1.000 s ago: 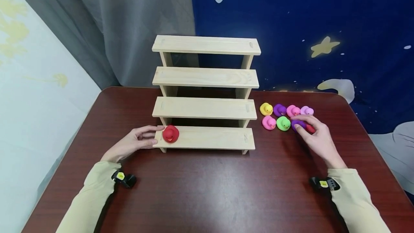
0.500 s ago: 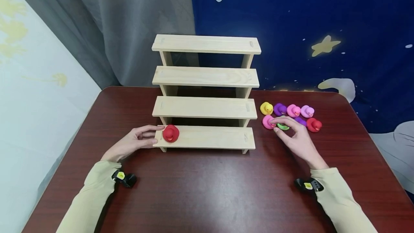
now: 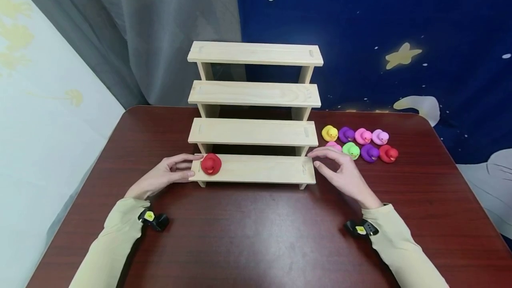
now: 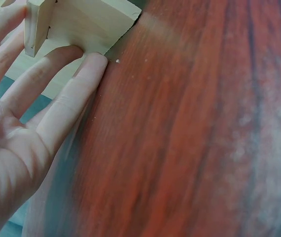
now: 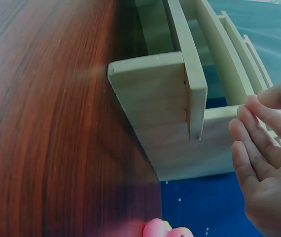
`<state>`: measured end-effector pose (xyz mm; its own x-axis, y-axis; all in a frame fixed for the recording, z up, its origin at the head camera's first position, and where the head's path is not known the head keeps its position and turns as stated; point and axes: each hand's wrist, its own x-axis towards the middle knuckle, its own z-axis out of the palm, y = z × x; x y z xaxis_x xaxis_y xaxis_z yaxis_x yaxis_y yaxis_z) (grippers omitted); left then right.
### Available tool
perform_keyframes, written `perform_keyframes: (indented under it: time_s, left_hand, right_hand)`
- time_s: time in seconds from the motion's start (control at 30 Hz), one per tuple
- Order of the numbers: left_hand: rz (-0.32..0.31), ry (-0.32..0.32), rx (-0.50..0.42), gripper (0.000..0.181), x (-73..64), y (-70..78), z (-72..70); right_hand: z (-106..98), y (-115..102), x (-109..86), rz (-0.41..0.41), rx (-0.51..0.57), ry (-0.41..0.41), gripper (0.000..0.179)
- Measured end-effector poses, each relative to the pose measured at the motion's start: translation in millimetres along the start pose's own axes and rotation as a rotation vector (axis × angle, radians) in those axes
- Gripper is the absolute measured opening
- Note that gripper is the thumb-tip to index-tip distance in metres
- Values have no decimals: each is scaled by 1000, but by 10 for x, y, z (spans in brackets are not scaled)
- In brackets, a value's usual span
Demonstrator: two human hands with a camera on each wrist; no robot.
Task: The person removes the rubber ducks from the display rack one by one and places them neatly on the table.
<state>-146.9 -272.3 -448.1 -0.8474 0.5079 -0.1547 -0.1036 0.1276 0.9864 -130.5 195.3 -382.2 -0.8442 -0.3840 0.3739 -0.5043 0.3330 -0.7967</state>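
A pale wooden stand with tiered steps (image 3: 252, 131) rises at the middle of the table. One red rubber duck (image 3: 211, 164) sits at the left end of its lowest step. My left hand (image 3: 166, 174) is at that end, fingers reaching to the wood; the left wrist view has extended fingers (image 4: 66, 106) against the stand's side panel (image 4: 88, 27). My right hand (image 3: 344, 174) is at the step's right end, fingertips right by it. Nothing is in its grasp in the right wrist view, where the loosely bent fingers (image 5: 259, 148) overlap the stand's side (image 5: 153, 96).
Right of the stand, two rows of rubber ducks lie on the dark red table (image 3: 256, 234): yellow (image 3: 330, 133), purple (image 3: 370, 153), green (image 3: 351, 150), red (image 3: 388, 154) and several pinks. My right hand partly covers one pink duck (image 3: 334, 146). Curtains hang behind.
My right hand has moved left from the red and purple ducks, past the green and pink ones, to the stand's lowest step. The left hand stays put.
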Motion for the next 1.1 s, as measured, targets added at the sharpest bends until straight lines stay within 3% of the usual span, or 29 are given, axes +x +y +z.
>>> perform_keyframes:
  time_s: [0.63,1.1]
  left_hand:
    - [2,-2,-12,53,-8,2,-1]
    - [-9,14,4,53,-1,-1,3]
  right_hand:
    - [365,-138,209,-66,45,-111,22]
    - [621,-169,276,-44,101,-182,22]
